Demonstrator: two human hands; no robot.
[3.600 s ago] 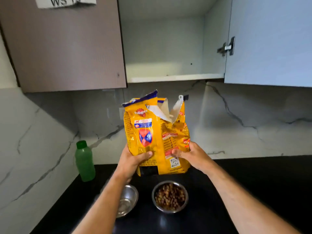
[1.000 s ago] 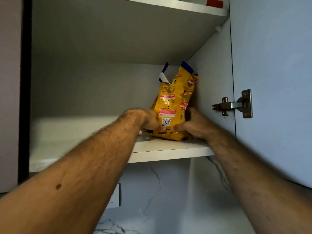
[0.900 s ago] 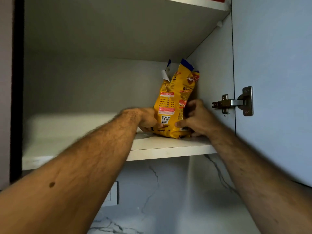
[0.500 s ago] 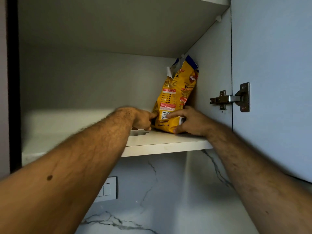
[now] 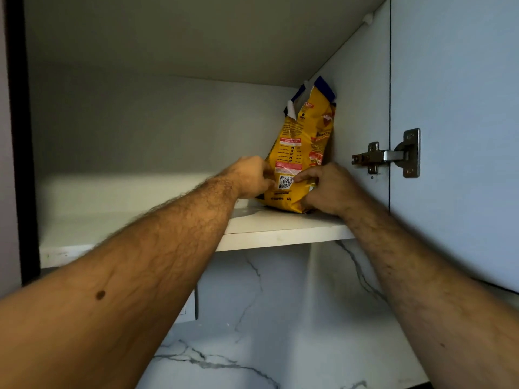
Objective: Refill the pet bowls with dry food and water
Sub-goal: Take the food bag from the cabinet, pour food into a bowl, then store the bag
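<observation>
Since a moment ago both hands have shuffled in tighter on the yellow food bag [image 5: 302,153], which now sits a bit further back on the cabinet shelf [image 5: 280,226]. Nearest us, two bare forearms reach up. Left hand [image 5: 250,178] is curled against the bag's lower left edge, right hand [image 5: 325,189] clenched on its bottom right corner. Bag stands upright, long axis vertical, torn top pointing up, tucked in the far right corner against the side wall [image 5: 359,108]. Door hinge [image 5: 390,155] just right.

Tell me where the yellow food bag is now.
The yellow food bag stands on the cupboard shelf, far right, against the side wall, between both hands.
</observation>
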